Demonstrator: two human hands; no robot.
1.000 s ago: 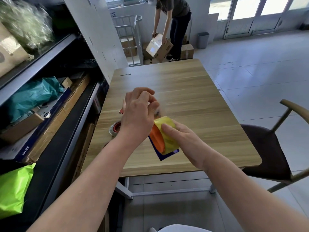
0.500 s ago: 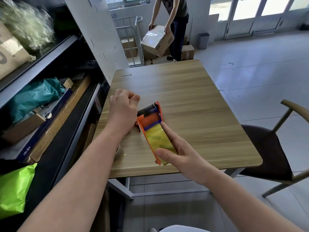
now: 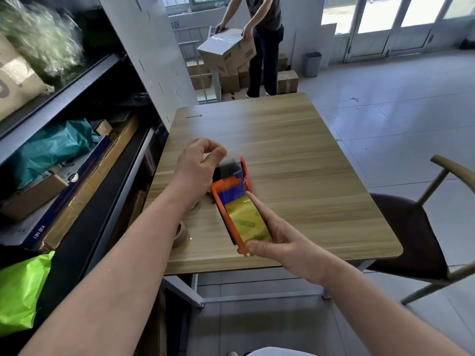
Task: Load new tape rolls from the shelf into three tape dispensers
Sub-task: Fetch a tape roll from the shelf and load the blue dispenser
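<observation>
over the table (image 3: pixel 308 150), right hand (image 3: pixel 290 247) grips the tape dispenser (image 3: pixel 228 191) while left hand (image 3: pixel 198 168) pinches its tape end (image 3: pixel 232 156).

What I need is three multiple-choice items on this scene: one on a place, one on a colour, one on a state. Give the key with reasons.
1. The tape dispenser is: A on the shelf; B held over the table; C on the chair.
2. Its frame is: A orange; B green; C white.
3. The right hand: A lies flat on the table; B hangs empty; C grips the dispenser.

Key: B, the wooden top shows all around it; A, orange side plates flank the yellowish roll; C, the thumb and fingers curl round its body.
</observation>
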